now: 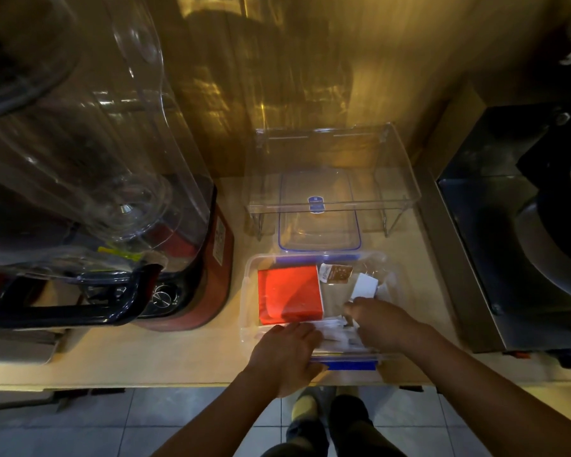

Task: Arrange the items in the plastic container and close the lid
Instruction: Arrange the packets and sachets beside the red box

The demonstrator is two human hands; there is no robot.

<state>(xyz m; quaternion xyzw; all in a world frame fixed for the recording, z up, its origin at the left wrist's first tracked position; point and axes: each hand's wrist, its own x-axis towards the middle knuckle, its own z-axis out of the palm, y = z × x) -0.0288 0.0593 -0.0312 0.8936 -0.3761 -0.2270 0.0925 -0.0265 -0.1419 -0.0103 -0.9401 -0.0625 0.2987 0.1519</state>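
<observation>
A clear plastic container (pixel 249 285) with blue clips sits open at the counter's front edge. Inside lie a red box (pixel 289 293) on the left, a small brown sachet (pixel 337 272) at the back and white packets (pixel 363 285) on the right. My left hand (pixel 285 352) rests over the container's near rim, fingers on white papers (pixel 332 329) at the front. My right hand (pixel 381 326) is inside the container, fingers curled on those white packets. The clear lid (pixel 318 222) with a blue rim lies just behind the container, apart from it.
A red blender (pixel 192 258) under a clear cover stands to the left. A clear acrylic riser shelf (pixel 399 179) stands over the lid at the back. A dark metal appliance (pixel 515 232) sits to the right. The counter edge runs just below my hands.
</observation>
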